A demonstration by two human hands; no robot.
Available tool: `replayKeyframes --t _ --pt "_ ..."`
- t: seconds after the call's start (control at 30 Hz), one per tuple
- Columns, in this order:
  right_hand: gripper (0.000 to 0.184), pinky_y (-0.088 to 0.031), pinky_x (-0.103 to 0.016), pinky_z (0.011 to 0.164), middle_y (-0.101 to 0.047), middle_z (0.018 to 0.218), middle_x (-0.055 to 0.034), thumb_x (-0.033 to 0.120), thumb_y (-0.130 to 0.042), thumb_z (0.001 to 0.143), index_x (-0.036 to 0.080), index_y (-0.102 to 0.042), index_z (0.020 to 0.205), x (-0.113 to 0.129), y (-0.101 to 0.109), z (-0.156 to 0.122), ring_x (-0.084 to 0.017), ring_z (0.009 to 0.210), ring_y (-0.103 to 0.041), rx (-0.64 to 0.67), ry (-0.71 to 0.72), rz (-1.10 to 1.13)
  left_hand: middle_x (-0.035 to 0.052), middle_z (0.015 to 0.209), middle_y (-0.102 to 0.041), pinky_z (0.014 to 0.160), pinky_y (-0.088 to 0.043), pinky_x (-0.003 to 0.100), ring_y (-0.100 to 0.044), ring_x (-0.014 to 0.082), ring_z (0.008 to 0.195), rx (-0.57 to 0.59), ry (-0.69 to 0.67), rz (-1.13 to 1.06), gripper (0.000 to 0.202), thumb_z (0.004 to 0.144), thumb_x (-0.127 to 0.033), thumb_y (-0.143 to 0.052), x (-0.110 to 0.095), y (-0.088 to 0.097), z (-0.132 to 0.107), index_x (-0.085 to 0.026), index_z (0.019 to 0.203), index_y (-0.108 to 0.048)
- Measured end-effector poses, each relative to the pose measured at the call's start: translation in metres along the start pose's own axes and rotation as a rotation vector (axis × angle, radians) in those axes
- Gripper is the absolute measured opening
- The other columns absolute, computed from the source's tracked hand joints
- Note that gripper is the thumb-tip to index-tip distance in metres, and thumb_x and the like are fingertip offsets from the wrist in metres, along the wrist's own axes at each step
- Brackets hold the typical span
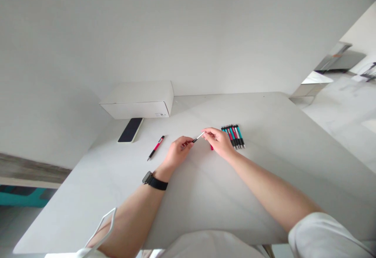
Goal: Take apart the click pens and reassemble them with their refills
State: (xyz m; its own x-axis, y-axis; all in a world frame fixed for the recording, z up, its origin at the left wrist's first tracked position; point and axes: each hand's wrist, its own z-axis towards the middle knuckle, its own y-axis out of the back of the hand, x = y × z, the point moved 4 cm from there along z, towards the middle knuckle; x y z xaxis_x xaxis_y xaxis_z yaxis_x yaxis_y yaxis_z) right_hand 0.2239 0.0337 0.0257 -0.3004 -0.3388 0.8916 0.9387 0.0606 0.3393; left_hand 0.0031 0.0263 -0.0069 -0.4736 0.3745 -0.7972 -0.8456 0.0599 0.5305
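My left hand point(178, 150) is closed on a black pen grip section point(194, 140) that points up and to the right. A thin white pen refill point(200, 135) sticks out of it. The refill's far end is pinched between the fingertips of my right hand point(219, 142). A small red piece point(212, 147), perhaps a pen barrel, lies on the table partly hidden under my right hand. Just right of that hand, several red, teal and white pens point(237, 135) with black grips lie side by side. One red and black pen point(156, 148) lies alone left of my left hand.
A long white box point(136, 109) stands against the wall at the back left. In front of it lies a phone point(131, 130) with a dark screen. The white table point(202, 199) ends at the wall behind, and its right edge slants toward me.
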Motion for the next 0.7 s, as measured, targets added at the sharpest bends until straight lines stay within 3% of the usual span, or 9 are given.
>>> replayKeyframes --t 0.1,0.17,0.37,0.5,0.7 --pt "0.033 -0.056 -0.030 0.080 -0.077 0.101 -0.0037 0.039 -0.057 0.103 0.025 -0.067 0.132 0.006 0.016 0.005 -0.018 0.084 -0.072 -0.035 0.031 -0.175 0.0039 0.100 -0.075 0.080 -0.054 0.030 -0.069 0.0182 0.091 -0.036 -0.020 0.044 0.019 0.102 -0.033 -0.060 -0.003 0.004 0.000 -0.024 0.110 -0.074" --pt "0.032 -0.054 -0.031 0.083 -0.077 0.102 -0.0044 0.035 -0.058 0.102 0.025 -0.066 0.131 0.008 0.025 0.008 -0.019 0.085 -0.071 -0.037 0.042 -0.393 0.0039 0.102 -0.074 0.085 -0.055 0.032 -0.069 0.0192 0.095 -0.066 -0.036 0.101 0.018 0.102 -0.031 -0.059 -0.004 0.007 0.000 -0.025 0.110 -0.074" --pt "0.031 -0.051 -0.035 0.086 -0.075 0.115 -0.0131 0.034 -0.060 0.102 0.020 -0.062 0.128 -0.004 0.022 0.001 -0.027 0.104 -0.072 0.217 -0.122 -0.964 0.0049 0.103 -0.074 0.094 -0.053 0.039 -0.068 0.0236 0.102 -0.023 -0.074 0.319 0.016 0.097 -0.025 -0.063 -0.002 0.008 0.002 -0.026 0.106 -0.075" --pt "0.026 -0.051 -0.036 0.083 -0.073 0.114 -0.0168 0.034 -0.058 0.102 0.016 -0.062 0.120 -0.011 0.011 -0.006 -0.029 0.103 -0.072 0.346 -0.203 -1.078 0.0042 0.105 -0.075 0.099 -0.049 0.042 -0.067 0.0247 0.104 0.065 -0.077 0.401 0.016 0.094 -0.022 -0.065 0.001 0.004 0.000 -0.028 0.105 -0.076" --pt "0.021 -0.050 -0.034 0.083 -0.074 0.111 -0.0157 0.024 -0.053 0.100 0.016 -0.060 0.118 -0.010 0.002 -0.009 -0.028 0.101 -0.072 0.348 -0.196 -1.102 0.0046 0.107 -0.073 0.103 -0.046 0.043 -0.065 0.0254 0.108 0.098 -0.086 0.444 0.015 0.092 -0.023 -0.068 -0.002 0.003 -0.003 -0.029 0.103 -0.077"
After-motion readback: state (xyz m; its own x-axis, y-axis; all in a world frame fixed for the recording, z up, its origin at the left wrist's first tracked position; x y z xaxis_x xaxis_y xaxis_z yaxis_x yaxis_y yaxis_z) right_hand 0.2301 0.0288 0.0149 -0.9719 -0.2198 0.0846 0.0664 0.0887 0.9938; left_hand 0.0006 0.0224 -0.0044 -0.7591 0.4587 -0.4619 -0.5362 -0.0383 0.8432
